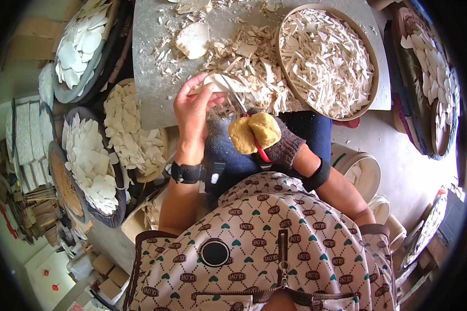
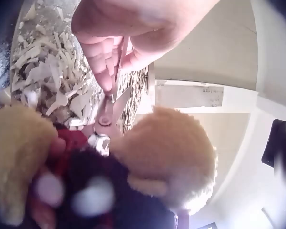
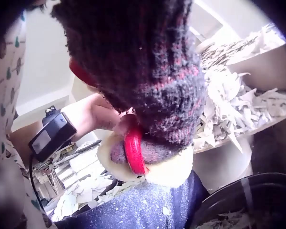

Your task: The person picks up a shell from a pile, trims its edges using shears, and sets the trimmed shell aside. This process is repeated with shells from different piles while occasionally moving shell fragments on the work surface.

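Observation:
Bare left hand (image 1: 193, 111) pinches a pale flat piece (image 1: 222, 83) between thumb and fingers, above the metal table (image 1: 155, 98). In a dark knitted glove, the right hand (image 1: 283, 137) grips red-handled scissors (image 1: 263, 153), whose blades (image 1: 235, 96) lie against the piece's right side. Yellow padding (image 1: 255, 133) is wrapped about the handles. In the left wrist view the left hand (image 2: 133, 28) holds the piece edge-on at the blades, by the scissors' pivot (image 2: 105, 120). The right wrist view shows the glove (image 3: 152, 90) around a red handle loop (image 3: 134, 152).
A round tray (image 1: 376, 67) of cut strips stands at the table's right. Loose scraps (image 1: 249, 67) and a larger pale disc (image 1: 193, 40) lie on the table. Baskets of pale pieces (image 1: 91, 160) stand at the left, more (image 1: 430, 67) at the right, with a white bucket (image 1: 368, 171) below.

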Demonstrator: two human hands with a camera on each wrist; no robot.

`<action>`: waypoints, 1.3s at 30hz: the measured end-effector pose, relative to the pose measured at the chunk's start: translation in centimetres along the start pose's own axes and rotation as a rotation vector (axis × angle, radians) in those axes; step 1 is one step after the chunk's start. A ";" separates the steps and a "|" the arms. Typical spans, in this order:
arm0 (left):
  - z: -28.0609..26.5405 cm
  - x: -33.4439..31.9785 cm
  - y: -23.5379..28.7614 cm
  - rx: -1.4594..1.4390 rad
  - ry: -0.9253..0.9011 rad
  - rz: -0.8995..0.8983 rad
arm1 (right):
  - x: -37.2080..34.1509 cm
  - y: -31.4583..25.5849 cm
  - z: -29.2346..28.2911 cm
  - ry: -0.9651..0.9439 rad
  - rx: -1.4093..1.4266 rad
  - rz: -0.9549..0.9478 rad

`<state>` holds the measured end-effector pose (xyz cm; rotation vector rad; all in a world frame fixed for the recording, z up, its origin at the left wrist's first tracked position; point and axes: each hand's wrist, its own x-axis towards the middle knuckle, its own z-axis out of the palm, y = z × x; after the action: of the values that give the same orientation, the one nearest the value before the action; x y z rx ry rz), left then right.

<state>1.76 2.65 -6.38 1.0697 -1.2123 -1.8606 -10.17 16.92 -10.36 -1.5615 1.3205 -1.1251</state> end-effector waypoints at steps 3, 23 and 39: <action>-0.4 0.9 0.5 0.033 -0.048 -0.054 | -0.7 1.3 1.1 0.050 0.194 0.102; 0.6 0.4 0.4 0.184 -0.122 -0.020 | -1.1 0.5 0.9 0.093 0.204 0.126; 1.3 0.3 -0.6 0.166 -0.078 -0.010 | -0.8 -0.1 0.8 0.151 0.751 0.274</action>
<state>0.40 3.05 -6.69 1.1008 -1.4297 -1.8498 -9.45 17.78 -10.66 -0.7383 0.9867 -1.3644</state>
